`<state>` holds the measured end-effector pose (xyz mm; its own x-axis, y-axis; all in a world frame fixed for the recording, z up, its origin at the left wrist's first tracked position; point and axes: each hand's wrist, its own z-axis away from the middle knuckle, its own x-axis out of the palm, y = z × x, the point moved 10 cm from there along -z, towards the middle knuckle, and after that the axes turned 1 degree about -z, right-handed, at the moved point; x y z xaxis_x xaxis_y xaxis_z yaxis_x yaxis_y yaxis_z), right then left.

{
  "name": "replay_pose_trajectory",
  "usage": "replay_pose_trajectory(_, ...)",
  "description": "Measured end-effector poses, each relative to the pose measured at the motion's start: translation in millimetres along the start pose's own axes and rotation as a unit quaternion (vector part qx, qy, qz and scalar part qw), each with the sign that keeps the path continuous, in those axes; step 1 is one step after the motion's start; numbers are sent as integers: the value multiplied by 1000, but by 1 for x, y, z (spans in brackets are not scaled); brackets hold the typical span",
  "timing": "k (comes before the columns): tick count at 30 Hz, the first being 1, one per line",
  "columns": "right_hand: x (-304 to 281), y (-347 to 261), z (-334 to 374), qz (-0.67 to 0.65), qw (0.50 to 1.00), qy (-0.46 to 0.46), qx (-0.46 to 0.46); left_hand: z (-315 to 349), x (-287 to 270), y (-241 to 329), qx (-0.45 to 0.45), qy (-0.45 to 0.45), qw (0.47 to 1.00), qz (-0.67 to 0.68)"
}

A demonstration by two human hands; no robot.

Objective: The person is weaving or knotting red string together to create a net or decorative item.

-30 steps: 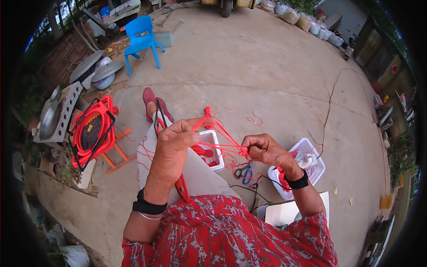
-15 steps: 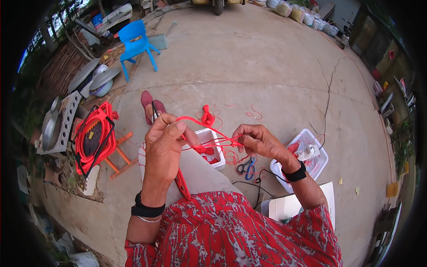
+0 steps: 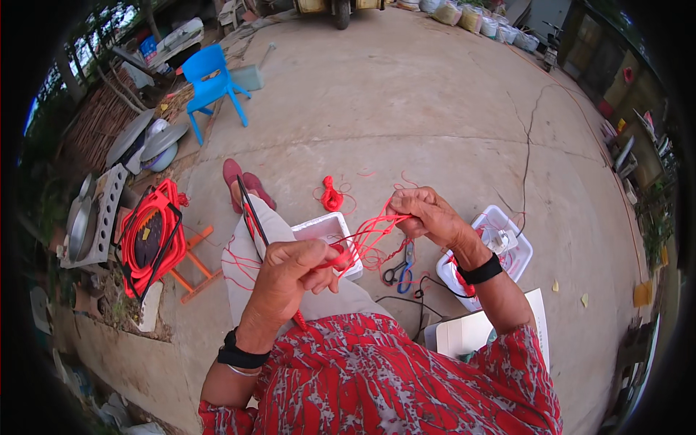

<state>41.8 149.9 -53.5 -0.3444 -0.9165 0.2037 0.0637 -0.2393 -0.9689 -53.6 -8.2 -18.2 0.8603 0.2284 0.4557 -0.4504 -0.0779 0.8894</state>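
Observation:
Red cord (image 3: pixel 370 233) stretches in several loose strands between my two hands above my lap. My left hand (image 3: pixel 290 274) is closed, its curled fingers gripping the cord near the thumb. Higher and to the right, my right hand (image 3: pixel 429 217) pinches the other end of the strands between thumb and fingertips. A thin dark rod (image 3: pixel 251 212) slants over my left leg, and a red braided piece (image 3: pixel 299 320) shows below my left wrist. Under the hands stands a white foam box (image 3: pixel 319 228), partly hidden by the cord.
Scissors (image 3: pixel 399 271) lie on the concrete beside the box. A red cord bundle (image 3: pixel 331 196) rests farther off. At right are a white plastic basket (image 3: pixel 525 255) and an open carton (image 3: pixel 453 335). A blue chair (image 3: pixel 210 88) and red folding stool (image 3: pixel 154 233) stand left.
My left hand has moved down and toward the right, its raised loop of cord lowered. My right hand has shifted slightly up and right, the strands now slanting between them.

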Motion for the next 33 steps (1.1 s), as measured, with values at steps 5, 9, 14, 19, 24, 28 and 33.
replay_pose_trajectory(5, 2, -6, 0, -22, 1000, 1, -1, -4, 13, -8, 7, -20, 988, -152)
replay_pose_trajectory(9, 3, -11, 2, -45, 999, -6, -9, -8, 8, -29, -69, 51, 995, -47)
replay_pose_trajectory(14, 16, -19, 6, -37, 999, -23, -2, -25, 12, -37, -46, 54, 996, -52)
replay_pose_trajectory(19, 20, -22, 10, -48, 999, -19, 2, -42, 24, -32, 6, 2, 973, -229)
replay_pose_trajectory(24, 20, -21, 11, -24, 1000, -14, -1, -57, 34, -31, 31, -41, 956, -289)
replay_pose_trajectory(28, 19, -24, 9, 6, 999, -12, -33, -57, 35, -24, -43, 15, 974, -222)
replay_pose_trajectory(33, 38, -45, 13, 74, 994, -69, -42, -45, 37, 43, 143, -11, 897, -418)
